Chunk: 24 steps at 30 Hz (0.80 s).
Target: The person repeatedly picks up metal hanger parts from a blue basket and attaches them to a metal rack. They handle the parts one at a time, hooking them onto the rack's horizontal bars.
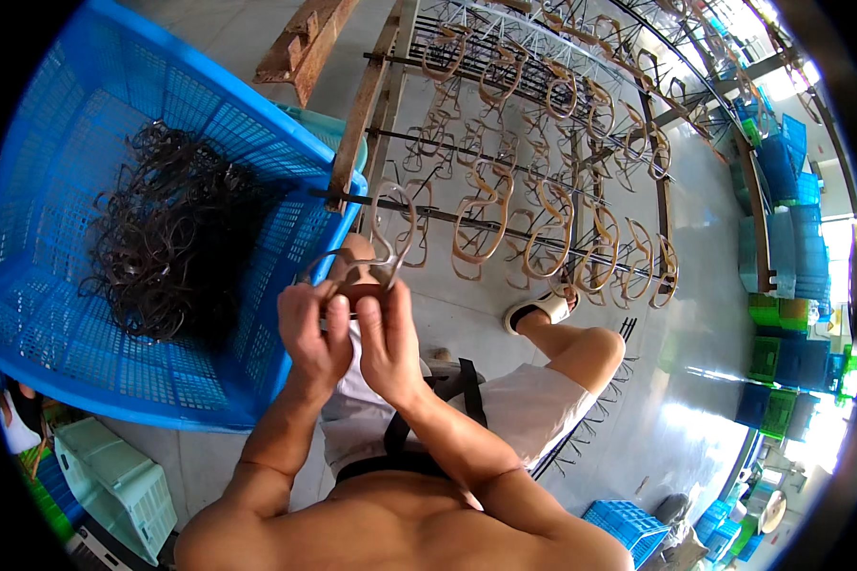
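Note:
My left hand (312,333) and my right hand (388,344) are side by side in front of my knees, thumbs up and fingers curled. Between them they grip a greyish eyeglass frame (388,259). One rim of it sticks up past my fingertips, and the other runs toward my left hand. Where my fingers wrap it, the lower part is hidden. Behind the raised rim passes a dark rod (352,198) of the rack; I cannot tell whether the two touch. Left of my hands stands a big blue plastic basket (286,143) with a heap of dark eyeglass frames (167,238) inside.
Ahead, a rack with wooden posts (364,114) carries rods hung with many brown eyeglass frames (486,224). A pale green crate (129,485) lies behind on the left. A small blue basket (627,531) stands behind on the right, and stacked crates (781,357) line the far right.

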Each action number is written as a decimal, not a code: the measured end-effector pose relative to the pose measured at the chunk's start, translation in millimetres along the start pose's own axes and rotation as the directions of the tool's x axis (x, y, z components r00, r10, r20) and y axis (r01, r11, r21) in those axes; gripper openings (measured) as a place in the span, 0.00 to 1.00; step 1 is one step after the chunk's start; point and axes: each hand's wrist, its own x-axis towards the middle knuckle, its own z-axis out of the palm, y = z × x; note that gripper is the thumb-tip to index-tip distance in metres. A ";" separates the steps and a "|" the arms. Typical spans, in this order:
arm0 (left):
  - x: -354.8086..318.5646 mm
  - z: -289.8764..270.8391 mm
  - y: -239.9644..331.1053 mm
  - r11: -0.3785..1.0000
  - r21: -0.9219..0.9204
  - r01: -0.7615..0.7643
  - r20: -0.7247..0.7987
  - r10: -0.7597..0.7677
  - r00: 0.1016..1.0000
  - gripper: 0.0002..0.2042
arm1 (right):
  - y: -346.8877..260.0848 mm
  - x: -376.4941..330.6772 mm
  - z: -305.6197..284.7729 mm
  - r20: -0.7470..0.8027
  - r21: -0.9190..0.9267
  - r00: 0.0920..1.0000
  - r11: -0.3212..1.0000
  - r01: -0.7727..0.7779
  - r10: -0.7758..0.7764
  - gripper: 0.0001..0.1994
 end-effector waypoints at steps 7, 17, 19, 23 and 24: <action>13.1 5.5 -20.0 0.972 -0.191 0.134 0.167 -0.103 0.981 0.11 | 12.6 56.0 -20.5 -0.485 -0.375 0.862 0.925 -0.052 -0.149 0.15; 55.8 46.1 -34.8 0.759 -0.426 0.493 0.246 -0.427 0.870 0.12 | 31.6 74.7 -20.6 -0.546 -0.505 0.813 0.854 -0.126 -0.203 0.10; 62.5 55.2 -28.1 0.727 -0.465 0.506 0.250 -0.440 0.862 0.12 | 30.2 75.8 -18.8 -0.557 -0.497 0.808 0.856 -0.140 -0.191 0.10; 66.5 64.1 -23.6 0.743 -0.436 0.508 0.294 -0.416 0.860 0.14 | 26.6 79.2 -19.6 -0.549 -0.515 0.812 0.845 -0.144 -0.196 0.11; 67.2 67.0 -22.9 0.774 -0.421 0.473 0.274 -0.389 0.880 0.14 | 26.6 80.0 -20.2 -0.552 -0.516 0.810 0.844 -0.145 -0.198 0.11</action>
